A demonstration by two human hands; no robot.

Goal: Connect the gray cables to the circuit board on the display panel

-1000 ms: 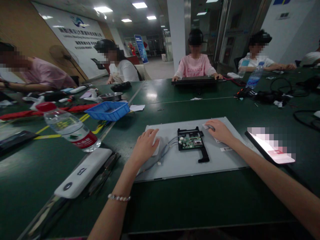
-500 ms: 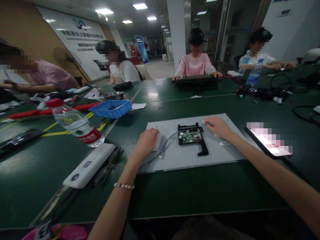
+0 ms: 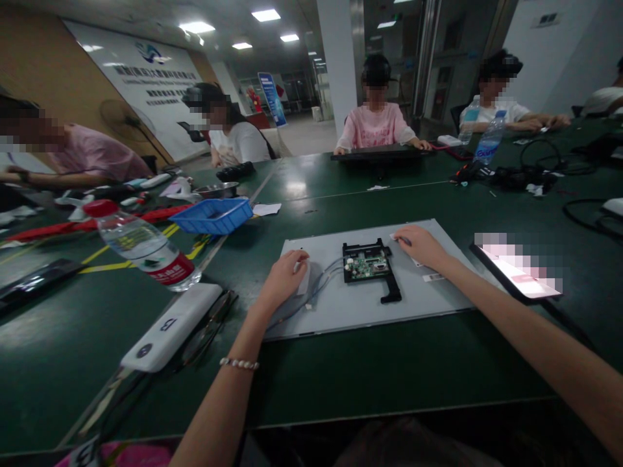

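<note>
A flat grey metal-backed panel (image 3: 335,308) lies on the green table in front of me. Mounted near its middle is a black plastic bracket (image 3: 390,285) around a green circuit board (image 3: 367,264). Grey-blue cables (image 3: 318,285) run from the board toward the panel's left side. My left hand (image 3: 285,275), a beaded bracelet on its wrist, rests at the left edge with bent fingers over a white flat piece (image 3: 304,283), partly hidden. At the panel's far right, my right hand (image 3: 421,245) is closed, its fingertips together; a small whitish bit shows by them.
A phone (image 3: 518,269) with a lit screen lies right of the panel. At left are a white power bank (image 3: 170,327), glasses (image 3: 209,331), a water bottle (image 3: 146,250) and a blue basket (image 3: 211,217). Several people sit around the table, one behind a black screen (image 3: 382,154).
The view has shifted slightly, so everything sits a little further left. Both hands stay at about the same places on the panel.
</note>
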